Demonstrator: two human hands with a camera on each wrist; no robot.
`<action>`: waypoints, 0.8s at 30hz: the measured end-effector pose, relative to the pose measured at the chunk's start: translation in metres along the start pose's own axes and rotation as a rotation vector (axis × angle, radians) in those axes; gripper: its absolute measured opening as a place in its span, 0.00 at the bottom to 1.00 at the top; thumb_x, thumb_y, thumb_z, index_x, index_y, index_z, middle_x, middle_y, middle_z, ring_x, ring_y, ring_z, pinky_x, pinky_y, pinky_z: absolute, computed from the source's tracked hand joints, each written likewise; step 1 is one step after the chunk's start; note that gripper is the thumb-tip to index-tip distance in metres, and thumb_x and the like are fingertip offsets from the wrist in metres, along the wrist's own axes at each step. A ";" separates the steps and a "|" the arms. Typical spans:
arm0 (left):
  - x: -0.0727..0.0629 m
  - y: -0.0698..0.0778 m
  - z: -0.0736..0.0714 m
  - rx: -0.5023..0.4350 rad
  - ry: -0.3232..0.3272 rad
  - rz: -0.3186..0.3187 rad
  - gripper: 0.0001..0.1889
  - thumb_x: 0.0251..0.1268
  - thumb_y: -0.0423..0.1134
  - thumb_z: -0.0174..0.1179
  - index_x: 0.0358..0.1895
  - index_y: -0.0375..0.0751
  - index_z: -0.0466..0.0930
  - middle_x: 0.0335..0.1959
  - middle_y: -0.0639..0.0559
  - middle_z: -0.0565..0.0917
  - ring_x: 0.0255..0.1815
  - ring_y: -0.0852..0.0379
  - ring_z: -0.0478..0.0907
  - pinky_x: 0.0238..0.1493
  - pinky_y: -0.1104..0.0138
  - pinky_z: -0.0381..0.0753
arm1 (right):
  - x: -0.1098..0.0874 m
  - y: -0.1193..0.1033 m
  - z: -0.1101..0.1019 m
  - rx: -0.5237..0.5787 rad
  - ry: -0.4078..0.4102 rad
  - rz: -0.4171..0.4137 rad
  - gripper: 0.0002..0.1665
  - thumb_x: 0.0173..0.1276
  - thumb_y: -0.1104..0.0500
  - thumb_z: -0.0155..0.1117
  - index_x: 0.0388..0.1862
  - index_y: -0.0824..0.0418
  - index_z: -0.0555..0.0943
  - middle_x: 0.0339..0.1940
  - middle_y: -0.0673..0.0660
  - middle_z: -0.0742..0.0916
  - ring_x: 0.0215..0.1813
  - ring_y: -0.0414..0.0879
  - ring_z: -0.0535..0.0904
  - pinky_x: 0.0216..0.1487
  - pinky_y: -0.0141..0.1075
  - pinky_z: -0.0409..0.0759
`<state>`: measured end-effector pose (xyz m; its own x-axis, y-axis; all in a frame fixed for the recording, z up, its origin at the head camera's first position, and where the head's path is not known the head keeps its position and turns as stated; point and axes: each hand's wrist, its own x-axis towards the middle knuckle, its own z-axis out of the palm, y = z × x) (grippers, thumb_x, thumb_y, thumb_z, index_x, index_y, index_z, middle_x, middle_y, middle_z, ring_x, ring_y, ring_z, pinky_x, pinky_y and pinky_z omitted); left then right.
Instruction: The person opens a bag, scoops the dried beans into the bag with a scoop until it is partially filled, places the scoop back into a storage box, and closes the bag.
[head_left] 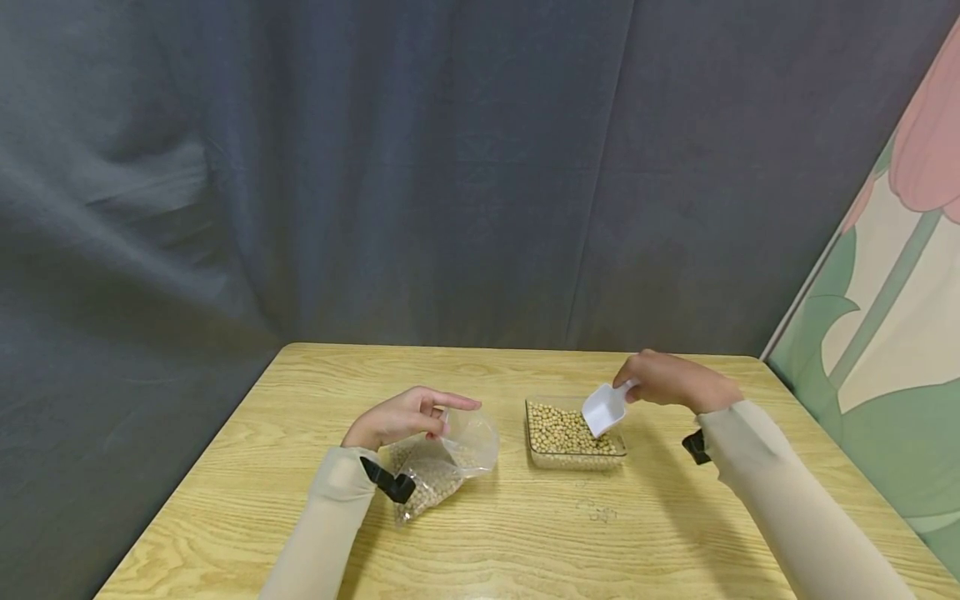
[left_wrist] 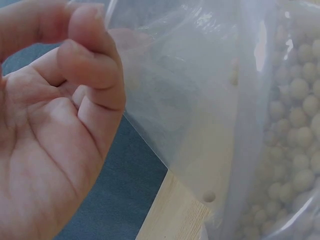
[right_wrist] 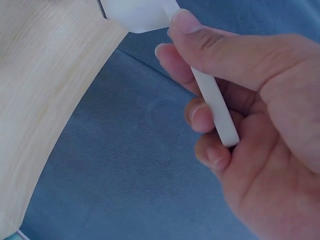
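With its thumb and fingers my right hand [head_left: 667, 379] grips the handle [right_wrist: 215, 105] of a small white scoop [head_left: 603, 408]. The scoop tilts down, its front edge at the yellow beans [head_left: 562, 429] in a rectangular clear container [head_left: 573, 461]. On the left, my left hand [head_left: 408, 414] pinches the mouth edge of a clear plastic bag [head_left: 480, 446], the index finger stretched along the opening. Round pale beans [left_wrist: 295, 120] fill the bag's lower part, which lies on the table. In the left wrist view the curled fingers [left_wrist: 90, 65] hold the film.
The wooden table [head_left: 525, 550] carries the bag and container, with a faint mark [head_left: 597, 510] in front of the container. Behind the table's far edge hangs a dark curtain [head_left: 450, 183]. A flower-patterned panel [head_left: 885, 333] stands at the right.
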<state>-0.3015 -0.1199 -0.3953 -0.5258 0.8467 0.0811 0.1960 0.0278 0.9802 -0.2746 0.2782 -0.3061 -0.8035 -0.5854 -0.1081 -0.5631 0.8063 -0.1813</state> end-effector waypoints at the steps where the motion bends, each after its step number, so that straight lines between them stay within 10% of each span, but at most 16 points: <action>1: 0.000 0.000 0.000 0.004 0.001 0.000 0.27 0.61 0.22 0.51 0.67 0.24 0.64 0.65 0.24 0.66 0.25 0.66 0.73 0.30 0.71 0.73 | 0.000 -0.001 0.000 -0.011 0.001 0.002 0.08 0.58 0.68 0.68 0.36 0.62 0.88 0.35 0.55 0.89 0.32 0.40 0.79 0.31 0.33 0.78; 18: -0.001 -0.001 -0.002 0.026 0.022 -0.020 0.27 0.61 0.23 0.52 0.67 0.28 0.67 0.61 0.26 0.72 0.25 0.65 0.73 0.30 0.70 0.74 | 0.011 -0.017 0.008 -0.075 -0.039 0.095 0.06 0.58 0.68 0.68 0.30 0.58 0.87 0.31 0.52 0.86 0.29 0.40 0.73 0.30 0.32 0.73; 24: -0.001 -0.001 -0.003 -0.015 0.016 -0.030 0.27 0.61 0.21 0.51 0.67 0.28 0.66 0.47 0.44 0.86 0.24 0.65 0.71 0.29 0.68 0.71 | 0.012 -0.013 0.017 -0.008 -0.069 0.109 0.08 0.59 0.66 0.68 0.37 0.60 0.89 0.35 0.53 0.87 0.31 0.40 0.75 0.31 0.32 0.75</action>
<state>-0.3036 -0.1218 -0.3956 -0.5441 0.8373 0.0542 0.1675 0.0451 0.9848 -0.2737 0.2589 -0.3220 -0.8449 -0.4984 -0.1943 -0.4748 0.8660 -0.1567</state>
